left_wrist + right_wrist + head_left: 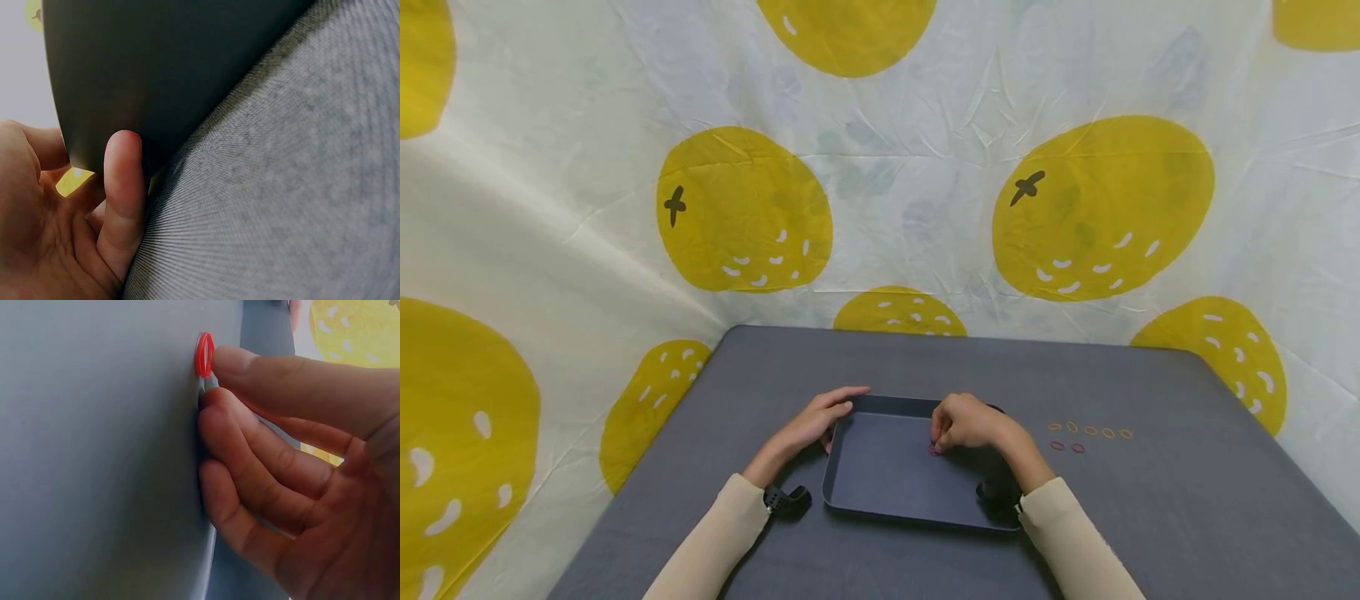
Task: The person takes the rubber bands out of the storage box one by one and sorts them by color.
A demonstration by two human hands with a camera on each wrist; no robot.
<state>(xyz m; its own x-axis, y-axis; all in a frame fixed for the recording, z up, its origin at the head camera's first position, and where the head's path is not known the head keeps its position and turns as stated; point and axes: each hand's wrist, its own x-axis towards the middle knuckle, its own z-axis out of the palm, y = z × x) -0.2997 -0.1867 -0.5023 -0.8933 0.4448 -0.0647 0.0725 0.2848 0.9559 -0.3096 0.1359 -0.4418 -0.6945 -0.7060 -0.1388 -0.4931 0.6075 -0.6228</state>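
Note:
A shallow dark grey tray [880,475] lies on the table. My left hand [814,422] grips its far left corner. In the left wrist view the thumb [124,165] presses the tray's outer wall, and the other fingers are partly hidden behind the corner. Over the right half of the tray, my right hand [967,421] pinches a small red rubber band [199,356] at the tray floor. The band shows beside the thumb tip, and the curled fingers sit just below it.
To the right of the tray, several orange bands [1091,432] lie in a row on the grey tabletop [1195,500]. Two red bands [1078,448] lie just nearer. A white curtain [910,208] with yellow fruit prints hangs behind the table and on its left.

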